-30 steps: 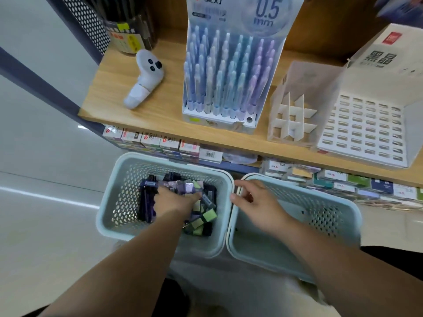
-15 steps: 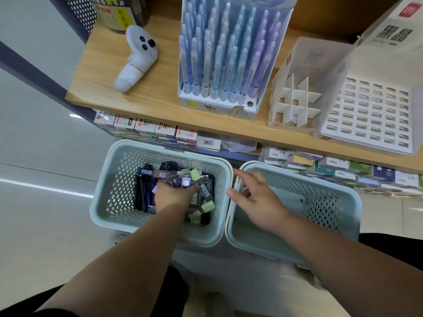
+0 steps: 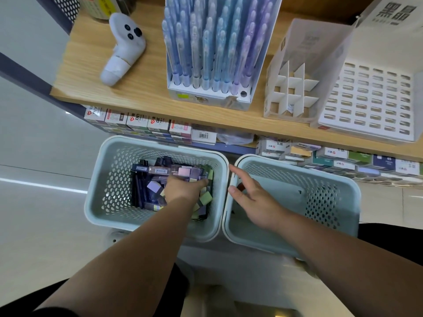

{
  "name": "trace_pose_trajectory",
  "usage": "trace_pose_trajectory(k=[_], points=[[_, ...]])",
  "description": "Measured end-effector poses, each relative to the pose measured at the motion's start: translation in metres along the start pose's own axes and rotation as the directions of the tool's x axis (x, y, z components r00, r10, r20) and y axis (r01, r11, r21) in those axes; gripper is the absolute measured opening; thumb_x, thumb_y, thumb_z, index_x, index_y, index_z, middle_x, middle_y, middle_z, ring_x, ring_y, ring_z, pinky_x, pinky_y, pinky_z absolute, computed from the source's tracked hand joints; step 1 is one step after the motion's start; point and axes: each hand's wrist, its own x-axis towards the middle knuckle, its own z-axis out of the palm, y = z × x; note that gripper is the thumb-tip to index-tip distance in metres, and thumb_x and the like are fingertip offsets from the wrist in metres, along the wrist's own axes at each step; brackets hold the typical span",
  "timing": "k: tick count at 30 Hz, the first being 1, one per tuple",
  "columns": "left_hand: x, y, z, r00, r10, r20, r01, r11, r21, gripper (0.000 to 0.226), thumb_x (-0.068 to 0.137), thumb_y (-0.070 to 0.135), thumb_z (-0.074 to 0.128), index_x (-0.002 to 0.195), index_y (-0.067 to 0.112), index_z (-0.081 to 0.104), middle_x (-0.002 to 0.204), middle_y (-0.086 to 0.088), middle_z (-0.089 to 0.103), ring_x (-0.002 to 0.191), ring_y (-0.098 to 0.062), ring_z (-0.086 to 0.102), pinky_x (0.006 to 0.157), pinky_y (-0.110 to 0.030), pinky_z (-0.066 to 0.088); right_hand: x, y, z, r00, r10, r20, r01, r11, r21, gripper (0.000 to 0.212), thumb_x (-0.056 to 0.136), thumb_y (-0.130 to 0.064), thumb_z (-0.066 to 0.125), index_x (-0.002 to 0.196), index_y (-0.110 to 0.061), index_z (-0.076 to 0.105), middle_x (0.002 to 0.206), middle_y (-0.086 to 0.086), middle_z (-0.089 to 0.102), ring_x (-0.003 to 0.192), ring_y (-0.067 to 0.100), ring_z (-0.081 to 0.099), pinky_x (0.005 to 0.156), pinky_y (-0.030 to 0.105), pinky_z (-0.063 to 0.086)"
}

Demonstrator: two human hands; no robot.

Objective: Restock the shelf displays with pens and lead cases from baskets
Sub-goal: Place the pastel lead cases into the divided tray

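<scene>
Standing by the shelf (image 3: 142,72): the left basket (image 3: 114,179) sits below its edge w/ a loose heap of lead cases (image 3: 160,171) in purple, lilac and green. The left hand (image 3: 183,188) is knuckles-up in the heap, fingertips buried among the cases, so I can't tell if it has one pinched yet. These look like small, stiff plastic boxes, light, prob. slick and quick to slide off each other, so better to pinch one across its narrow sides than scoop. Up on the shelf, the pen display (image 3: 217,53) looks nearly full. The right hand (image 3: 254,202) hovers flat w/ fingers spread over the near-left corner of the right basket (image 3: 325,202), holding nothing; can't tell if it touches the rim. Further right on the shelf, the divider box (image 3: 290,92) and the slotted tray (image 3: 370,99) both look unfilled, likely where the cases go
</scene>
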Motion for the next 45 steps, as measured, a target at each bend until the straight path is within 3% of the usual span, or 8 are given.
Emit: trace_pose_trajectory(k=[5, 11, 18, 24, 29, 38, 43, 45], points=[[-0.002, -0.001, 0.008, 0.994, -0.002, 0.113, -0.011, 0.993, 0.121, 0.044, 0.071, 0.038, 0.088, 0.092, 0.017, 0.055, 0.083, 0.003, 0.06, 0.085, -0.024, 0.063, 0.071, -0.032, 0.052, 0.002, 0.001, 0.0, 1.0, 0.015, 0.0, -0.015, 0.999, 0.031, 0.049, 0.101, -0.056, 0.039, 0.145, -0.064, 0.021, 0.152, 0.003, 0.038, 0.133, 0.02, 0.042, 0.115, 0.044, 0.033], [0.006, 0.004, 0.005, 0.969, -0.03, 0.244, -0.014, 0.984, 0.177, 0.066, 0.064, 0.042, 0.088, 0.113, 0.006, 0.064, 0.104, -0.009, 0.071, 0.093, -0.031, 0.068, 0.084, -0.044, 0.059, 0.002, 0.001, 0.001, 1.0, 0.012, 0.001, -0.012, 0.998, 0.056, 0.047, 0.102, -0.055, 0.039, 0.145, -0.064, 0.021, 0.158, -0.003, 0.029, 0.142, 0.019, 0.034, 0.117, 0.043, 0.029], [0.002, 0.013, 0.003, 0.913, -0.046, 0.406, -0.015, 0.989, 0.147, 0.021, 0.086, 0.017, 0.075, 0.103, 0.008, 0.066, 0.087, -0.008, 0.064, 0.074, -0.021, 0.059, 0.047, -0.024, 0.045, 0.002, -0.002, 0.001, 1.0, 0.016, 0.004, -0.017, 0.997, 0.076, 0.048, 0.103, -0.053, 0.038, 0.148, -0.06, 0.022, 0.159, -0.004, 0.028, 0.145, 0.017, 0.03, 0.113, 0.034, 0.027], [0.002, 0.005, 0.003, 0.896, -0.044, 0.442, 0.013, 0.997, 0.072, 0.03, 0.081, 0.018, 0.076, 0.108, 0.008, 0.068, 0.092, -0.011, 0.072, 0.078, -0.026, 0.066, 0.06, -0.029, 0.051, 0.001, -0.005, 0.0, 0.999, 0.033, 0.01, -0.034, 0.994, 0.104, 0.046, 0.102, -0.055, 0.037, 0.145, -0.063, 0.023, 0.16, -0.007, 0.025, 0.144, 0.019, 0.031, 0.114, 0.052, 0.038], [0.01, -0.002, 0.0, 0.872, -0.049, 0.486, 0.038, 0.999, 0.032, 0.06, 0.055, 0.032, 0.085, 0.109, 0.01, 0.071, 0.103, -0.008, 0.077, 0.103, -0.03, 0.07, 0.098, -0.047, 0.054, 0.0, -0.006, 0.0, 0.999, 0.033, 0.014, -0.034, 0.993, 0.117, 0.046, 0.102, -0.056, 0.037, 0.145, -0.063, 0.023, 0.16, -0.008, 0.023, 0.143, 0.02, 0.032, 0.112, 0.055, 0.04], [0.016, -0.006, -0.005, 0.821, -0.035, 0.569, 0.066, 0.997, -0.033, 0.096, 0.038, 0.05, 0.099, 0.121, 0.016, 0.068, 0.115, -0.005, 0.075, 0.112, -0.029, 0.068, 0.105, -0.058, 0.047, 0.001, -0.006, 0.001, 0.999, 0.041, 0.003, -0.042, 0.992, 0.118, 0.044, 0.101, -0.059, 0.036, 0.142, -0.067, 0.024, 0.159, -0.006, 0.027, 0.143, 0.02, 0.034, 0.112, 0.056, 0.039], [0.007, 0.0, -0.019, 0.716, -0.039, 0.697, 0.002, 0.999, 0.053, 0.072, 0.052, 0.016, 0.095, 0.119, 0.006, 0.069, 0.111, -0.011, 0.076, 0.109, -0.031, 0.07, 0.104, -0.05, 0.049, 0.001, -0.007, 0.0, 0.999, 0.046, 0.01, -0.047, 0.992, 0.114, 0.044, 0.1, -0.06, 0.036, 0.142, -0.066, 0.024, 0.159, -0.004, 0.028, 0.142, 0.02, 0.035, 0.112, 0.054, 0.04], [0.005, 0.0, -0.022, 0.745, -0.036, 0.667, -0.034, 0.995, 0.091, 0.049, 0.065, 0.002, 0.086, 0.112, 0.003, 0.07, 0.099, -0.011, 0.078, 0.098, -0.031, 0.072, 0.091, -0.042, 0.054, 0.002, -0.007, 0.001, 0.999, 0.044, 0.006, -0.045, 0.993, 0.107, 0.044, 0.099, -0.061, 0.035, 0.141, -0.066, 0.024, 0.157, -0.002, 0.03, 0.14, 0.021, 0.037, 0.111, 0.054, 0.041]])
